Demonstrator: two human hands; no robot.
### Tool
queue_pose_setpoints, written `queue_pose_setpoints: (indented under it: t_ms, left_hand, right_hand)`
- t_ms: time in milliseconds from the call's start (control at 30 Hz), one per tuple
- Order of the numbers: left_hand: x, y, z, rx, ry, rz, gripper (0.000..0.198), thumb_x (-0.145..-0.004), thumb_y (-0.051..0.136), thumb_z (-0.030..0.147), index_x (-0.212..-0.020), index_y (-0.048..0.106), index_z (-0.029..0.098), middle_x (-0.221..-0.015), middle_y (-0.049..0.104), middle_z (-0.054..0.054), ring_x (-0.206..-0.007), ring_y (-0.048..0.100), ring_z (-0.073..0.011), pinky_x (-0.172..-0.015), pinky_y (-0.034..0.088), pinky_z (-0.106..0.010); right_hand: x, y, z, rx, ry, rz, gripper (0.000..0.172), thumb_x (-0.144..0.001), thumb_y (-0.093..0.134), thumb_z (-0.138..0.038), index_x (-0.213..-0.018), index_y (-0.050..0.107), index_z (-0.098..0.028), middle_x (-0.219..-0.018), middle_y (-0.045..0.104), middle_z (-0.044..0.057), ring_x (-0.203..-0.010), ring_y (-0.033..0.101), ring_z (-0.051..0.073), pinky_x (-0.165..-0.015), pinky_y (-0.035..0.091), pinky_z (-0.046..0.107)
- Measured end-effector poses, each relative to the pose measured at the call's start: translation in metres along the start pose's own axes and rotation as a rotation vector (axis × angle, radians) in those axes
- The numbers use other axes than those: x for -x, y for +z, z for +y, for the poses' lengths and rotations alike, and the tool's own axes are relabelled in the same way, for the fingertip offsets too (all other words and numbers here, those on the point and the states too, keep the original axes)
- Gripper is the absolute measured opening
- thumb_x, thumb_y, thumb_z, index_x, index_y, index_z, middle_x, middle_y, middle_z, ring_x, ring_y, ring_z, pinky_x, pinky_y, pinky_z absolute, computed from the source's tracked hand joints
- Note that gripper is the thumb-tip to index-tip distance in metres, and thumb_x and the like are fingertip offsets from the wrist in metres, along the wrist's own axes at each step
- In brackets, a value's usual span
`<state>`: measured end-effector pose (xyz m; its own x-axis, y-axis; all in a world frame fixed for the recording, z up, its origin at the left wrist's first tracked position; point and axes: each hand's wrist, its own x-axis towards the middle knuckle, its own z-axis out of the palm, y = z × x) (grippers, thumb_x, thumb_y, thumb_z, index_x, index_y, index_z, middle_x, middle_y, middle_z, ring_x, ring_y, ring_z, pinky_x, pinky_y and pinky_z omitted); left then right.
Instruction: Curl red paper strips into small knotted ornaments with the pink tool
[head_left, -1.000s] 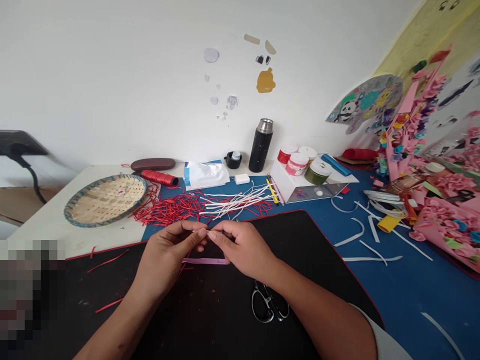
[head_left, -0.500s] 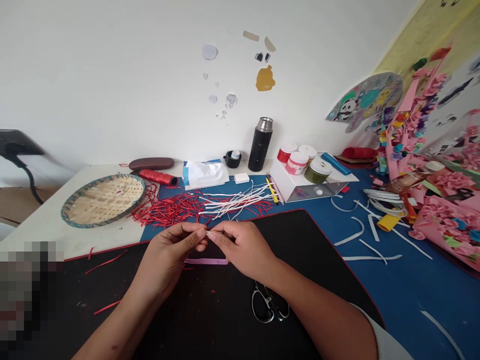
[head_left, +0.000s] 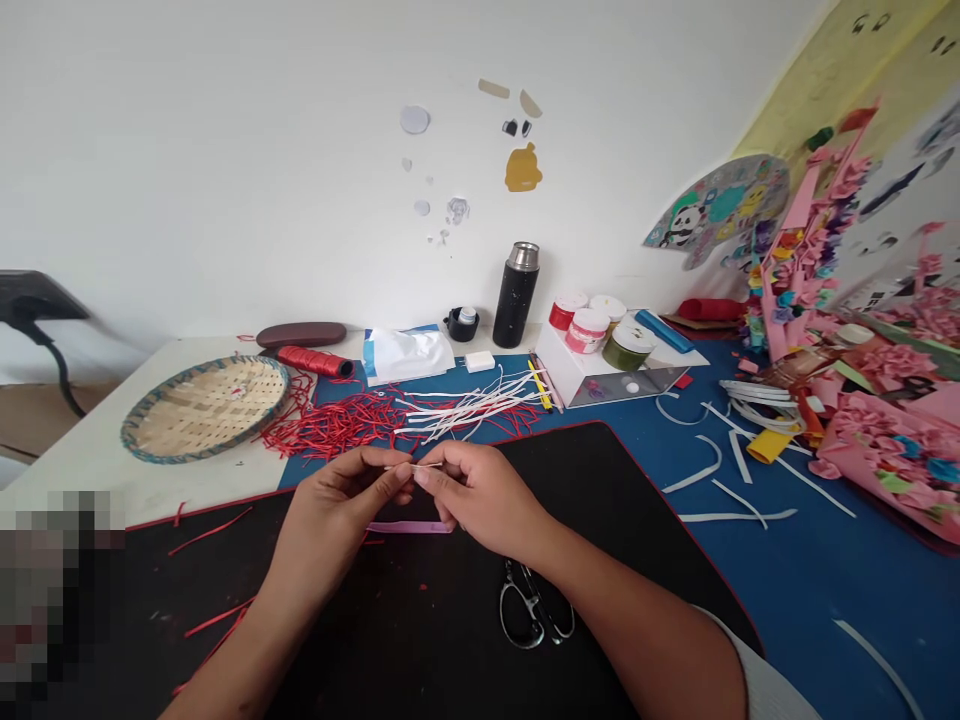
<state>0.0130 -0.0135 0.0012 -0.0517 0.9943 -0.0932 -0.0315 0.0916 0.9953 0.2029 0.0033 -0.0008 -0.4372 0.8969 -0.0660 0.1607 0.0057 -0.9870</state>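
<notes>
Over the black mat [head_left: 592, 490], my left hand [head_left: 352, 500] and my right hand [head_left: 484, 500] meet fingertip to fingertip. Both pinch a thin white strip [head_left: 424, 466], of which only a short, narrow piece shows between the fingers. Below the hands a flat purple strip [head_left: 409, 527] lies on the mat, its left end partly behind my left hand. A pair of scissors [head_left: 523, 615] rests under my right forearm, with its blades mostly hidden.
White strips [head_left: 480, 402] and a heap of red cords [head_left: 345, 420] lie behind the hands. A woven basket [head_left: 202, 410] sits at left. Along the wall stand a black thermos [head_left: 516, 295] and several lidded jars [head_left: 587, 332]. Pink paper flowers [head_left: 877, 430] fill the right.
The fingers have shifted slightly on the white strip, and a thin length of it now shows above the right thumb. The whole view has moved a little.
</notes>
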Motion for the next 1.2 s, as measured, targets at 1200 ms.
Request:
queue_pose_setpoints:
  t_ms: [1200]
  left_hand:
    - [0.000, -0.006, 0.000, -0.284, 0.062, -0.083, 0.029, -0.080, 0.084, 0.051, -0.094, 0.088, 0.026, -0.089, 0.087, -0.004, -0.074, 0.078, -0.0247, -0.071, 0.063, -0.033]
  right_hand:
    - [-0.001, -0.001, 0.000, 0.072, -0.020, 0.046, 0.009, -0.103, 0.063, -0.025, -0.096, 0.067, -0.020, -0.063, 0.061, -0.006, -0.055, 0.058, 0.012, -0.058, 0.042, 0.024]
